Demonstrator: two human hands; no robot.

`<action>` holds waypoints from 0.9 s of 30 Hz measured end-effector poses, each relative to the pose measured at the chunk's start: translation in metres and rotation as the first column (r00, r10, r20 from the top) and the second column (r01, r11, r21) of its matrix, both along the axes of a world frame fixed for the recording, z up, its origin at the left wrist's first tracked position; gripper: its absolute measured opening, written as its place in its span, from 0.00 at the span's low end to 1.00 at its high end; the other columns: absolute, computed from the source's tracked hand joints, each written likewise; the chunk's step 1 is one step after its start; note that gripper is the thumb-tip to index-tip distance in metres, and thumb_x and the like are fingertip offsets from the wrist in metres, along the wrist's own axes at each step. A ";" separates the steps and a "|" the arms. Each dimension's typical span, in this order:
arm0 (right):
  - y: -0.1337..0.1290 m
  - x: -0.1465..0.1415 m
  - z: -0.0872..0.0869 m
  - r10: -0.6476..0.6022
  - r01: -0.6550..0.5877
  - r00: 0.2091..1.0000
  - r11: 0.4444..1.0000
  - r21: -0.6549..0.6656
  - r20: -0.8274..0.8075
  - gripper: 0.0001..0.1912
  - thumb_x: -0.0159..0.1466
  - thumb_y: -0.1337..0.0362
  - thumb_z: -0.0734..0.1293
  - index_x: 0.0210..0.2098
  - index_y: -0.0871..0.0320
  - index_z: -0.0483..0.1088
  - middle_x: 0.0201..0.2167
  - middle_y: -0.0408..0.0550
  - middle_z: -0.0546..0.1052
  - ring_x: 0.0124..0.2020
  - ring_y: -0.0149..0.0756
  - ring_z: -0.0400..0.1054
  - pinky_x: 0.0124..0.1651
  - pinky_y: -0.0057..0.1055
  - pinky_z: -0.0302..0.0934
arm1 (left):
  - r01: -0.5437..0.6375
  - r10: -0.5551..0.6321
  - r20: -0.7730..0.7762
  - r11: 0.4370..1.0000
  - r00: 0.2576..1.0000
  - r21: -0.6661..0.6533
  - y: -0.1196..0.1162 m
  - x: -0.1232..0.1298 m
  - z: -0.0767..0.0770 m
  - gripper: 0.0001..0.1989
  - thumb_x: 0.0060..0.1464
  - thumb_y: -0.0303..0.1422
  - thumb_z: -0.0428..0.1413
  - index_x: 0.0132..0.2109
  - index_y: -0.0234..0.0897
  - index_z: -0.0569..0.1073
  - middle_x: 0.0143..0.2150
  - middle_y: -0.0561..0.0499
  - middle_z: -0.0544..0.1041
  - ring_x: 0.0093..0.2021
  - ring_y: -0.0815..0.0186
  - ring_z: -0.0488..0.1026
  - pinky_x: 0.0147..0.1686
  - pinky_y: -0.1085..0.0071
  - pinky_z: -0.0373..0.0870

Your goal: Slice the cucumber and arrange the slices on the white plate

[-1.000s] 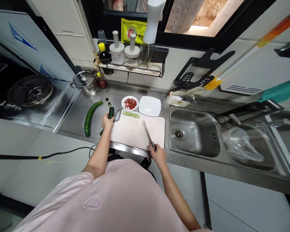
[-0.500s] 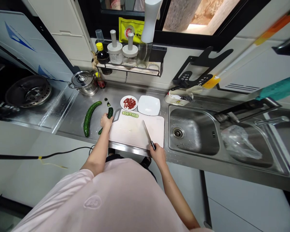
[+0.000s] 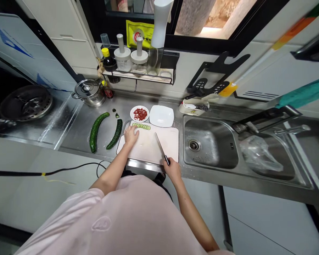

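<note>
My left hand (image 3: 131,136) is over the left part of the white cutting board (image 3: 149,150), its fingers stretched toward a row of cucumber slices (image 3: 143,126) at the board's far edge. It holds nothing that I can see. My right hand (image 3: 172,169) is closed round the black handle of a knife (image 3: 161,146), whose blade lies over the board, pointing away from me. Left of the board, a cut cucumber (image 3: 115,135) rests on the steel counter. Farther left lies a whole, curved cucumber (image 3: 95,134).
Behind the board stand a plate of chopped red pieces (image 3: 140,114) and a white square plate (image 3: 161,116). A lidded pot (image 3: 89,94) is at the back left. Two small cucumber ends (image 3: 117,115) lie near it. The sink (image 3: 212,145) is on the right.
My left hand has let go of the cut cucumber, leaving it on the counter, and moved right onto the board near the slices. My right hand and the knife stay nearly in place.
</note>
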State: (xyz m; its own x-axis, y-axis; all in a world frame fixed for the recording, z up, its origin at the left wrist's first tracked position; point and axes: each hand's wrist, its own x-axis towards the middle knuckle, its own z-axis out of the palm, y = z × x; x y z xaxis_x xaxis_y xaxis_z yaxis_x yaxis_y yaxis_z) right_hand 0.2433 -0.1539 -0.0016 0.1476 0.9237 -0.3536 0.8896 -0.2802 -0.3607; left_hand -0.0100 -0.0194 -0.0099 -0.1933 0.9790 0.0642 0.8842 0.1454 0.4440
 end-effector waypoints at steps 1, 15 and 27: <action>0.000 0.000 0.000 0.000 0.000 1.000 1.000 -0.002 -0.001 0.18 0.63 0.54 0.58 0.41 0.58 0.72 0.31 0.51 0.77 0.31 0.36 0.68 0.30 0.27 0.46 | 0.054 -0.054 0.013 0.998 0.998 -0.011 0.001 0.007 -0.003 0.16 0.55 0.35 0.50 0.50 0.41 0.71 0.48 0.45 0.71 0.50 0.56 0.65 0.51 0.61 0.60; 0.001 -0.001 0.007 -0.013 0.012 1.000 0.999 -0.031 -0.021 0.18 0.63 0.54 0.58 0.42 0.58 0.72 0.32 0.50 0.77 0.33 0.36 0.68 0.31 0.26 0.48 | 0.310 -0.315 -0.026 0.942 0.949 -0.130 0.045 0.045 -0.008 0.19 0.57 0.33 0.48 0.55 0.41 0.69 0.48 0.41 0.69 0.51 0.53 0.64 0.51 0.59 0.55; 0.001 0.000 0.006 -0.025 0.024 0.999 0.999 -0.028 -0.044 0.16 0.63 0.55 0.58 0.39 0.57 0.72 0.31 0.49 0.76 0.32 0.34 0.67 0.31 0.25 0.48 | 0.332 -0.336 -0.004 0.932 0.942 -0.145 0.056 0.048 -0.004 0.12 0.55 0.29 0.50 0.45 0.39 0.73 0.46 0.44 0.71 0.49 0.56 0.66 0.49 0.64 0.59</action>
State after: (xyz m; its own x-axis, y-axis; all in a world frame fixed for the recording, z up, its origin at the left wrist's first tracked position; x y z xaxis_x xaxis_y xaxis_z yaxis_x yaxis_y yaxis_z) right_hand 0.2434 -0.1528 0.0044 0.1539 0.9097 -0.3856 0.8656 -0.3123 -0.3914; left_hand 0.0383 0.0364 -0.0135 0.1461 0.9862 -0.0776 0.9043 -0.1013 0.4148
